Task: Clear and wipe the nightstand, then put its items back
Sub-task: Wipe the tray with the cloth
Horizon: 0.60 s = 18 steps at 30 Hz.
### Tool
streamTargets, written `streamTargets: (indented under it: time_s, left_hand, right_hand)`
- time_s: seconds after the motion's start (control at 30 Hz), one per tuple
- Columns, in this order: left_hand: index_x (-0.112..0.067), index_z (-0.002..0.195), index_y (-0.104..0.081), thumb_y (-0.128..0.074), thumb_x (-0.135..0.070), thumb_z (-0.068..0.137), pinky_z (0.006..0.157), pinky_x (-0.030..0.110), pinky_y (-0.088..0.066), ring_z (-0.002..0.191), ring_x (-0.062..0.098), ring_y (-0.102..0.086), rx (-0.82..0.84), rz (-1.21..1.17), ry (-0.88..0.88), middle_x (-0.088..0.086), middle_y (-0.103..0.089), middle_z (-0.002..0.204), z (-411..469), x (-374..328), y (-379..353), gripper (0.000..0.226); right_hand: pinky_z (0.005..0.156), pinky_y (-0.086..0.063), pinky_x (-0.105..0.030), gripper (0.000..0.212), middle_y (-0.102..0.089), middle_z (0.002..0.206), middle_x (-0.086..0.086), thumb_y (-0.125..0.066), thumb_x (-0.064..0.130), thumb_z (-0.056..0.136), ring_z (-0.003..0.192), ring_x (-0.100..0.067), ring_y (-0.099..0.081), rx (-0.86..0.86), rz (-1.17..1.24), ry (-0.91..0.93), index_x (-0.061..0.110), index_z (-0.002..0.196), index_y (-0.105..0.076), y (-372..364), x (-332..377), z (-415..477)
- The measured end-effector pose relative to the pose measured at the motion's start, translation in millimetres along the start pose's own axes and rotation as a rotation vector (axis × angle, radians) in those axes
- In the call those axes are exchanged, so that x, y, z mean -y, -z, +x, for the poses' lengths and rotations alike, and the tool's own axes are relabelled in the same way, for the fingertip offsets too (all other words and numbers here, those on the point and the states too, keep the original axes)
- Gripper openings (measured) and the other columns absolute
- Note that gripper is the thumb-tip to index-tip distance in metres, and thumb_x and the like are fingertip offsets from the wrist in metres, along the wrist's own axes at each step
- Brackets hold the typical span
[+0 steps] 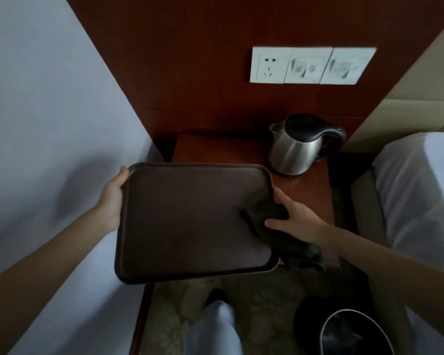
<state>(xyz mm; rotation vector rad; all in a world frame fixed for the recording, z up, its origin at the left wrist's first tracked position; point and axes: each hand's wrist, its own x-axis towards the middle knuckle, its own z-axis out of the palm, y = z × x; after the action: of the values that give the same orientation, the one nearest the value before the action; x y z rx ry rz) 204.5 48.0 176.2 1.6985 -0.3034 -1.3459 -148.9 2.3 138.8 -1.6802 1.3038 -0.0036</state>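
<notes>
Nightstand [305, 190] partly cleared. Brown tray [190, 221] held above its front, left hand [113, 201] gripping rim, right hand [296, 219] pinning dark cloth [280, 226] to edge. Kettle [300, 147] at nightstand's back-right, prob. unmoved. Wipe, restock left.

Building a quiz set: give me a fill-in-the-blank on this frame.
1. Both hands hold a brown ____ over the nightstand.
2. The right hand presses a dark ____ against its edge.
3. The left hand grips its far ____ corner.
4. The steel ____ stands upright below the wall sockets.

Missing: tray; cloth; left; kettle
</notes>
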Motion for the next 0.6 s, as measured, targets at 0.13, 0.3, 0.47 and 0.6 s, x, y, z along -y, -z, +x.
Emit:
streamTargets:
  time_s: [0.13,0.3,0.47,0.6]
  left_hand:
    - [-0.019,0.097,-0.066,-0.031,-0.053,0.098,0.072,0.033,-0.047,0.086,0.02,-0.065,0.022,0.012,0.033,0.002,-0.075,0.077,79,17,-4,0.049]
    - [-0.017,0.118,-0.056,-0.041,-0.036,0.1,0.081,0.038,-0.05,0.088,0.017,-0.063,0.003,0.038,-0.104,0.001,-0.065,0.103,177,20,-24,0.03]
    - [-0.017,0.113,-0.056,-0.042,-0.017,0.1,0.097,0.037,-0.044,0.113,0.023,-0.057,0.116,0.173,-0.221,0.002,-0.062,0.111,238,20,-44,0.019]
    - [-0.025,0.15,-0.024,-0.047,-0.027,0.098,0.116,0.042,-0.023,0.142,0.022,-0.027,0.164,0.758,-0.309,0.003,-0.025,0.156,254,32,-39,0.056]
  right_hand:
    - [0.091,-0.047,-0.034,0.087,-0.057,0.13,-0.004,-0.064,0.034,0.086,0.113,-0.023,-0.057,-0.091,-0.076,-0.007,0.028,0.15,-0.005,-17,-19,68]
    - [0.087,-0.044,-0.024,0.083,-0.054,0.133,-0.003,-0.063,0.029,0.087,0.116,-0.022,-0.055,-0.225,-0.041,-0.039,0.026,0.15,-0.009,-11,-40,140]
    - [0.082,-0.036,-0.014,0.079,-0.052,0.134,-0.006,-0.063,0.025,0.088,0.118,-0.02,-0.052,-0.334,0.012,-0.039,0.023,0.149,-0.013,-10,-61,181]
    - [0.091,-0.035,-0.018,0.07,-0.04,0.134,-0.004,-0.064,0.028,0.087,0.119,-0.021,-0.047,-0.379,-0.097,0.091,0.029,0.145,-0.025,-18,-73,184]
